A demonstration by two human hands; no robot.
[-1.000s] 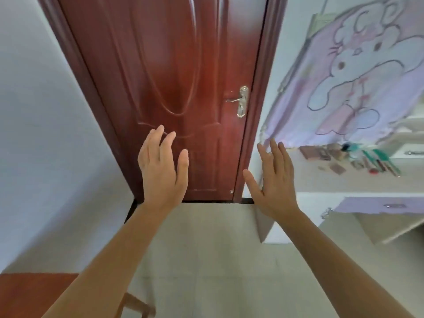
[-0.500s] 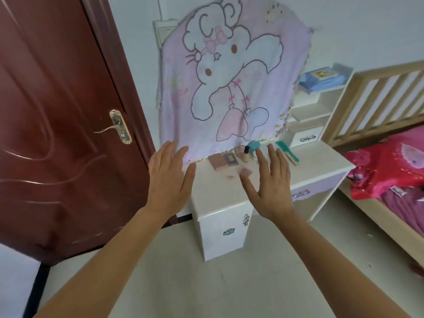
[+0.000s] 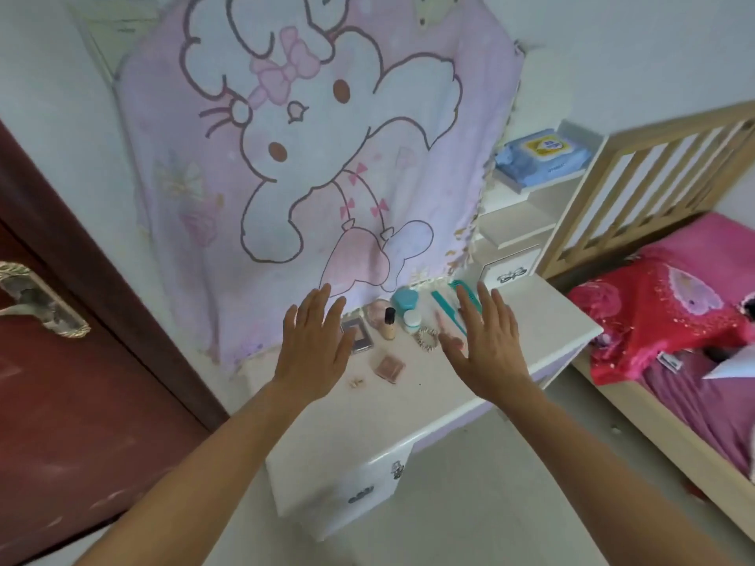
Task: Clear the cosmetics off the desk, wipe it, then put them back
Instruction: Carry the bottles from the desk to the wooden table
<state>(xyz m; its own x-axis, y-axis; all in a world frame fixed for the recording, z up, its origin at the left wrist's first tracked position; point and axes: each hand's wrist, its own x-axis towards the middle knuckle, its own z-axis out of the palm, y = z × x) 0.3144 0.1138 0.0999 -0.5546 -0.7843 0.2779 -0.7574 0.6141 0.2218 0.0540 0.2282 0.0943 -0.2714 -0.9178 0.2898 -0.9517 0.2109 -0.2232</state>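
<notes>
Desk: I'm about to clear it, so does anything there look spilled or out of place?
Nothing looks spilled. A small pale item lies loose on the desk, nearer the front than most cosmetics along the back; it is too small to identify.

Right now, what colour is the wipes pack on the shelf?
The wipes pack is blue with a yellow label; head view.

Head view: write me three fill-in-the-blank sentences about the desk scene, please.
The blue wipes pack lies on a white ___ beside the pink cartoon blanket.
The beige bottle on the white desk has a ___ cap.
The left hand and right hand, fingers straight, hold ___.
Missing: shelf; black; nothing.
</notes>
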